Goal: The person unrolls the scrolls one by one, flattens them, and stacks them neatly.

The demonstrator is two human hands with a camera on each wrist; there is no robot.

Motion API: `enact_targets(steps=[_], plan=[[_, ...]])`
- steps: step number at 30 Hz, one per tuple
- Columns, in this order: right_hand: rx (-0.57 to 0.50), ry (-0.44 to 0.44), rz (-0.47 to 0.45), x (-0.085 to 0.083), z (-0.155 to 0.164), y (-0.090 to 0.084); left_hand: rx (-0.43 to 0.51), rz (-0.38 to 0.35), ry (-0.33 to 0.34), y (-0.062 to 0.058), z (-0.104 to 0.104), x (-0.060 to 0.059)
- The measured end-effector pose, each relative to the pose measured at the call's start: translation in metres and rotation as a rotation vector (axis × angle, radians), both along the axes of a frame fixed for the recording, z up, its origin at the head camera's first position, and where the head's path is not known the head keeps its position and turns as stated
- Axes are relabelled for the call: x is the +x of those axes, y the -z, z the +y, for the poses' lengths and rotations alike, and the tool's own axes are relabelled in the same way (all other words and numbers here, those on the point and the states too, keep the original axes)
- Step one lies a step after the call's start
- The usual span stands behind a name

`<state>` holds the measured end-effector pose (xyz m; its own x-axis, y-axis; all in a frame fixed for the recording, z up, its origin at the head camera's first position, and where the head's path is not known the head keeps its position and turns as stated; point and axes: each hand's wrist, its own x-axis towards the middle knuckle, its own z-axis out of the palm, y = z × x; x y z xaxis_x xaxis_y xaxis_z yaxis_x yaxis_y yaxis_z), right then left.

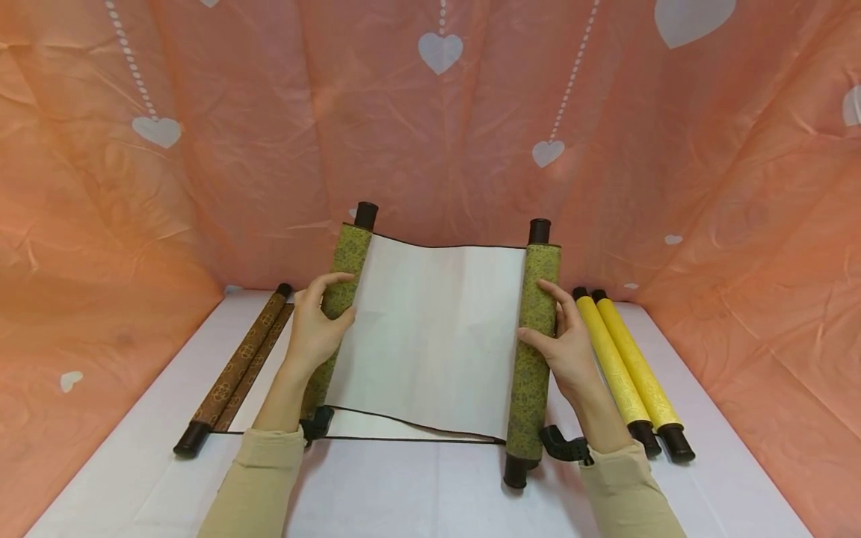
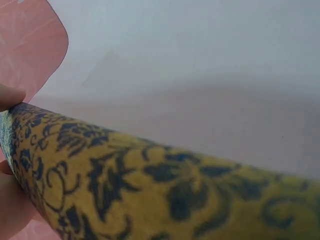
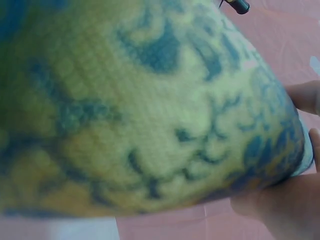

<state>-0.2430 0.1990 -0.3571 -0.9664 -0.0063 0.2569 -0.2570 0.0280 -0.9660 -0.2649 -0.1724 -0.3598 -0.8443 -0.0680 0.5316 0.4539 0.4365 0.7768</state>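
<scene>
A scroll with green-gold, dark-patterned rollers and black end knobs is held up partly unrolled, its white sheet [image 1: 430, 329] spread between the two rollers. My left hand [image 1: 312, 325] grips the left roller [image 1: 347, 258], thumb in front. On the other side, my right hand [image 1: 566, 347] grips the right roller [image 1: 536, 388] with its thumb and fingers around it. The roller's floral cloth [image 2: 165, 185] fills the lower left wrist view. In the right wrist view, the blurred roller cloth [image 3: 150, 110] covers most of the frame, and fingers [image 3: 280, 205] hold its far end.
A brown patterned scroll [image 1: 245, 355] lies on the left of the white-covered table [image 1: 403, 493]. White paper with a dark edge lies beneath the green scroll. Two yellow scrolls [image 1: 639, 362] lie at the right. A pink-orange curtain [image 1: 377, 134] with white hearts encloses the back and sides.
</scene>
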Motion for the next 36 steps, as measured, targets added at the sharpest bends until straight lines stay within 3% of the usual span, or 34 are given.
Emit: enact_targets(steps=[15, 28, 36], plan=[[0.027, 0.054, 0.004, 0.0007, 0.0062, -0.0052, 0.026, 0.026, -0.027, -0.0029, -0.0057, 0.0016], [-0.068, 0.007, -0.002, 0.0021, 0.006, -0.0091, 0.058, 0.016, -0.026, -0.0019, -0.0065, 0.0012], [-0.047, -0.01, 0.035, -0.0002, 0.0068, -0.0055, 0.057, 0.071, -0.058, -0.002, -0.0045, -0.001]])
